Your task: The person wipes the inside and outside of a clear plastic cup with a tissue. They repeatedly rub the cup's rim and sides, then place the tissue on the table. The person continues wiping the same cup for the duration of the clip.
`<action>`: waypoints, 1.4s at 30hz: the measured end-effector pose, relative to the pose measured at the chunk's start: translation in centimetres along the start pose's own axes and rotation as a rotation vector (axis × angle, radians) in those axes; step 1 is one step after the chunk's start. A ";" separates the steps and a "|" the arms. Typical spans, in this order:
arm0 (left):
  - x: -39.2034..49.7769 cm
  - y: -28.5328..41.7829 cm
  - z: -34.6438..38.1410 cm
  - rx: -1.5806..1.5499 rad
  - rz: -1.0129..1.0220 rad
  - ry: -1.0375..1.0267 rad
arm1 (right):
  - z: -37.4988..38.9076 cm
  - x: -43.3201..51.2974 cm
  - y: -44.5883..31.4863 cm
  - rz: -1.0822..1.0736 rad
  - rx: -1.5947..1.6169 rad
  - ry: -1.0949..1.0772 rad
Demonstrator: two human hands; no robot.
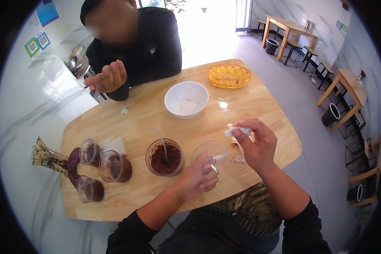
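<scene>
My right hand [257, 143] pinches a crumpled white tissue [238, 130] between thumb and fingers. Below that tissue, more crumpled tissue [240, 158] and crumbs lie on the wooden table. My left hand [201, 176] is turned palm up with its fingers loosely curled, somewhat blurred; nothing shows in it. A clear plastic lid or shallow dish [223, 152] lies just beyond it, partly covered by the fingers. Left of it stands a clear tub of dark red chili sauce [158, 163] with a plastic spoon [164, 144] in it. A white bowl [185, 99] stands farther back.
Lidded tubs of brown contents [124, 168] stand at the table's left, near a napkin stack [116, 145] and a holder of wrapped chopsticks [49, 157]. A yellow woven basket [229, 83] is at the far right. Across the table sits a person in black [155, 41], one hand raised.
</scene>
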State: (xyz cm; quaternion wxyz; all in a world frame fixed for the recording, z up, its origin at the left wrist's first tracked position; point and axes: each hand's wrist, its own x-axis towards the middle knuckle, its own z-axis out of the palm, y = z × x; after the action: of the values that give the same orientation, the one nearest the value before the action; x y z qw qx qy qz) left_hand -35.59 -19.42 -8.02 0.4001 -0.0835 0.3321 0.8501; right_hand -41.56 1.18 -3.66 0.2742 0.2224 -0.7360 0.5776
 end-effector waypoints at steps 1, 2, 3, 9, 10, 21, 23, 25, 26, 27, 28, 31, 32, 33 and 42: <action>0.0 0.1 0.1 -0.005 0.040 0.065 | 0.0 -0.1 0.0 -0.024 -0.018 -0.040; -0.1 0.1 0.2 0.010 0.015 0.043 | 0.0 -0.2 -0.2 -0.046 -0.066 -0.112; -0.1 0.2 0.3 0.026 0.024 0.074 | 0.2 -0.1 -0.3 -0.115 -0.096 -0.170; 0.3 -1.0 0.1 0.190 0.047 0.083 | 1.9 0.4 -2.1 -0.507 -0.134 -0.315; 0.4 -1.4 0.0 0.254 0.067 0.114 | 2.0 0.2 -2.7 -0.568 -0.131 -0.342; 0.3 -0.1 -0.7 -0.081 0.167 0.015 | 1.5 0.7 -1.9 -0.328 -0.129 -0.050; 0.2 0.2 -0.8 -0.032 0.162 -0.040 | 1.6 0.0 -1.2 -0.201 -0.096 -0.100; 0.2 0.1 -0.8 -0.022 0.158 -0.053 | 2.0 -0.5 -0.8 -0.196 -0.077 -0.125; 0.1 0.1 -0.9 -0.016 0.157 -0.037 | 2.2 -0.8 -0.8 -0.228 -0.083 -0.142; 0.1 -0.1 -0.8 -0.019 0.170 -0.078 | 2.5 -0.9 -0.9 -0.222 -0.105 -0.176; 0.2 -0.3 -0.7 0.025 0.147 0.008 | 2.8 -1.1 -1.0 -0.229 -0.094 -0.184; 0.4 -0.8 0.2 0.144 0.155 0.099 | 3.6 -1.3 -1.7 -0.267 -0.071 -0.229; 0.6 -1.0 0.6 0.191 0.182 0.136 | 3.8 -1.3 -2.0 -0.300 -0.058 -0.236; 0.7 -1.1 1.0 0.232 0.179 0.256 | 3.8 -1.4 -2.3 -0.328 -0.045 -0.306; 0.6 -0.1 -0.5 -0.001 0.203 0.171 | 1.5 -1.0 -2.3 -0.188 0.105 -0.382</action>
State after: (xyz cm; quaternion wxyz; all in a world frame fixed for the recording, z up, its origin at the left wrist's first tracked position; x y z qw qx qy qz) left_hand -35.99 -19.30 -8.77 0.2822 -0.1217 0.3712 0.8762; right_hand -39.55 -0.79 -2.98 0.1702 0.4095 -0.7194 0.5345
